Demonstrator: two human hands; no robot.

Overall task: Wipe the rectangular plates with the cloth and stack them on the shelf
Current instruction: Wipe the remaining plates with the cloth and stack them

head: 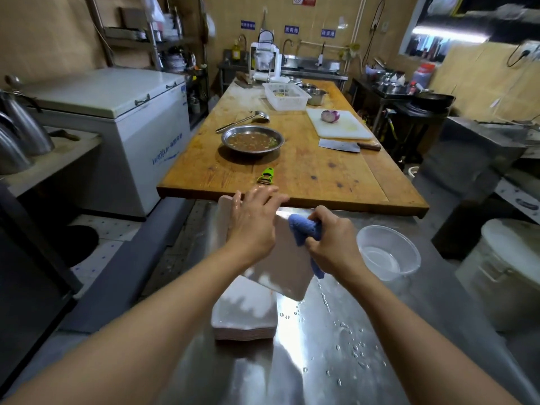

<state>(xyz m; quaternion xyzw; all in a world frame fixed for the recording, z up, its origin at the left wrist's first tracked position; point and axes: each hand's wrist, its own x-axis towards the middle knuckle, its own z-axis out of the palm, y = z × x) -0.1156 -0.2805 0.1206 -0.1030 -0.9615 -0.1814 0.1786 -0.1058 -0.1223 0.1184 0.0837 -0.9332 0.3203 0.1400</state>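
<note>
Above the steel counter (321, 361), left hand (251, 226) grips a tilted plate (287, 267), right hand (333, 244) clutches the blue cloth (305, 229)

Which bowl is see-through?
The plastic bowl on the steel counter, just right of the right hand. It holds a little water. The metal bowls far up the wooden table are shiny and solid.

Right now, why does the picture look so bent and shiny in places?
Head view: the wide-angle lens bows the wooden table and the walls; ceiling light glares off the wet steel counter and the held plate; the upper right corner is smeared with blur.
</note>
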